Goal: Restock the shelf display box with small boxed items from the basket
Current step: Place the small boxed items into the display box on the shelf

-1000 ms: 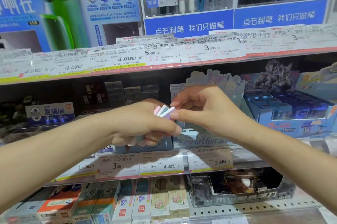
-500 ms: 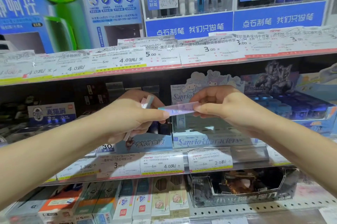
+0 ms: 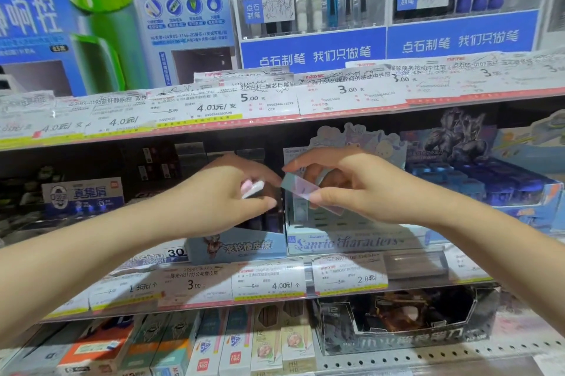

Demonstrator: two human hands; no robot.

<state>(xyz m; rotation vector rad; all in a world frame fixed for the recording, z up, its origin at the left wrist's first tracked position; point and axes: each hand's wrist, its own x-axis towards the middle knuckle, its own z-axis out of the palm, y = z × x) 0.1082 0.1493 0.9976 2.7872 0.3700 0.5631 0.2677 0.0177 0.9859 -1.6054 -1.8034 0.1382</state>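
My right hand (image 3: 357, 189) pinches a slim pastel blue-and-lilac boxed item (image 3: 301, 190) between thumb and fingers, tilted, just above the open pale-blue display box (image 3: 345, 242) with script lettering on its front and a cartoon header card (image 3: 360, 138) behind. My left hand (image 3: 223, 198) is closed around a few more small boxes (image 3: 252, 188), whose pink and white ends stick out between the fingers, left of the display box. The basket is out of view.
A darker display box (image 3: 238, 245) sits directly left of the pale one, and a blue one (image 3: 501, 189) to its right. Price-tag strips (image 3: 269, 284) line the shelf edges. Pen racks (image 3: 312, 8) stand above, cartons (image 3: 232, 345) and a black box (image 3: 406, 320) below.
My right hand has drawn one box out of the bunch in my left hand and carried it right and down over the display box. The hands have separated.
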